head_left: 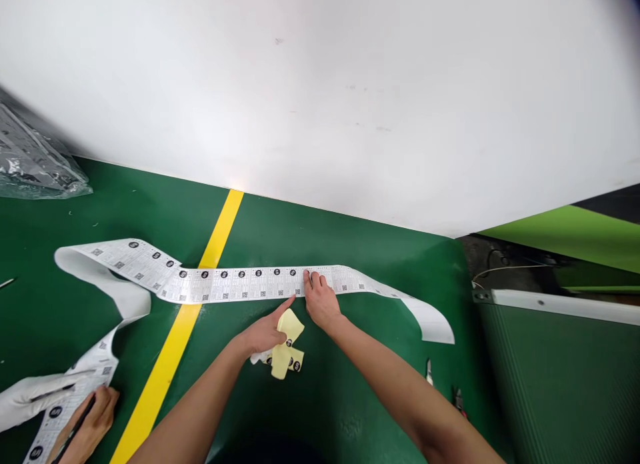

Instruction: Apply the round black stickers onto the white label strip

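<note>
A long white strip of printed labels [233, 285], with black round logos and small square codes, runs across the green surface. My right hand [321, 303] is on the strip with bent fingers close together, its fingertips at a label near the middle. Just left of it, my left hand [265, 332] stretches its index finger to the strip's lower edge. The other fingers of that hand are curled round several pale yellow label pieces [289, 325], some with black logos. A crumpled white bit [260, 357] shows beneath the same hand.
At lower left, another person's white-gloved hand [30, 397] and bare hand [93, 417] with a black pen [75, 427] work on the strip. A yellow line [165, 371] crosses the surface. A cutter [429, 372], pliers [458, 399] and a ribbed green panel [560, 377] are right; a plastic-wrapped bundle [35, 157] is left.
</note>
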A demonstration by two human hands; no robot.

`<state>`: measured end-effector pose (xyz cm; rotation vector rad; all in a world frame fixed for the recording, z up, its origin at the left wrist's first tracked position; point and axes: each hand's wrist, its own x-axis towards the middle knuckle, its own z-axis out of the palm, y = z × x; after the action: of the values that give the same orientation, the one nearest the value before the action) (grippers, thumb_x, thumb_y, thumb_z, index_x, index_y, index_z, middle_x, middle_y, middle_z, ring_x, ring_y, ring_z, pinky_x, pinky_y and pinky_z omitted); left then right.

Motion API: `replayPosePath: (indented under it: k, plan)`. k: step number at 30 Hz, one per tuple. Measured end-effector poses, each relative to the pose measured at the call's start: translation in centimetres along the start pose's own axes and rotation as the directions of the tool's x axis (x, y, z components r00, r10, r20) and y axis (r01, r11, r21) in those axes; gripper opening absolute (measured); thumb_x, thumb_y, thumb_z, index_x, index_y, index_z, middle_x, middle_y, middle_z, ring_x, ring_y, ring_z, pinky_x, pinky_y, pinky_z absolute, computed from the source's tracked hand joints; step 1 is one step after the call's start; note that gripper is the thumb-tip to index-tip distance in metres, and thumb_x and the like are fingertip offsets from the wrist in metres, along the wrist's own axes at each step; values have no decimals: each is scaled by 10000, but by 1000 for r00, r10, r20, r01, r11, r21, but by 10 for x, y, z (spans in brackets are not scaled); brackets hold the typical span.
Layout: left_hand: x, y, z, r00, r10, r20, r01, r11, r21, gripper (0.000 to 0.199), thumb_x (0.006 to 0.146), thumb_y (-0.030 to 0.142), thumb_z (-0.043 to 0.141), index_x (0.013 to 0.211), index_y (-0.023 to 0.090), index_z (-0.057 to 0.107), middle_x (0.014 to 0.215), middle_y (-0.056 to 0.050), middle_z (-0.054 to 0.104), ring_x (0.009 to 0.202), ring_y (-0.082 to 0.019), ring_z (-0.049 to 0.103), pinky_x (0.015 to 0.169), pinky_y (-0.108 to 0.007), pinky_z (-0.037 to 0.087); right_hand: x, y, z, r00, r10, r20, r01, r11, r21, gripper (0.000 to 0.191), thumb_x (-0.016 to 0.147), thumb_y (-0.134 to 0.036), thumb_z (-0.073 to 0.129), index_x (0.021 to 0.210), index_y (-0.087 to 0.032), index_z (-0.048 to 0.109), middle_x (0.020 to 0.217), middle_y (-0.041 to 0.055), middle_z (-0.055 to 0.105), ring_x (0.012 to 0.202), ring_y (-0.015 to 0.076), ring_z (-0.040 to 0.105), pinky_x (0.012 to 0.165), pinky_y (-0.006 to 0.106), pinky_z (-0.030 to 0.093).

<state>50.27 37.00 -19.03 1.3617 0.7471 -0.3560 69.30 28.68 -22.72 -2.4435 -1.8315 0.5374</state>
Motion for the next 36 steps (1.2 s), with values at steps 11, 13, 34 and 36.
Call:
replayPosePath:
  k: [11, 13, 34, 36]
  plan:
    - [-38, 6, 8, 991, -59, -119, -18, 825, -565, 730, 772, 443, 833, 1368, 131, 548, 1260, -202, 739, 1020, -327, 750, 881, -442, 619, -62, -19, -63, 989, 136, -53, -81, 813, 577, 362, 1036, -314, 506, 1346, -275, 690, 1087, 51, 725, 904, 151, 684, 826, 277, 580]
    - [-43, 9, 13, 991, -35, -133, -54, 786, -615, 673, 745, 465, 876, 1261, 114, 623, 1183, -197, 773, 962, -313, 762, 869, -432, 628, -80, -26, -63, 995, 96, -16, -58, 717, 694, 310, 980, -371, 633, 1256, -298, 753, 1004, 25, 724, 849, 145, 672, 771, 271, 552]
    - [-65, 50, 32, 969, -171, -177, -18, 666, -746, 531, 610, 361, 989, 969, 126, 678, 898, -115, 791, 780, -255, 766, 700, -347, 635, -101, -39, -85, 992, 43, -117, 82, 482, 872, 149, 890, -293, 731, 987, -258, 839, 963, 50, 757, 910, 192, 708, 832, 330, 556]
    - [-66, 54, 34, 956, -211, -202, -13, 658, -753, 539, 579, 342, 1004, 928, 146, 644, 870, -90, 778, 759, -244, 761, 674, -337, 635, -101, -40, -85, 990, 49, -133, 94, 476, 874, 118, 884, -269, 732, 944, -261, 834, 944, 42, 743, 899, 186, 703, 828, 324, 558]
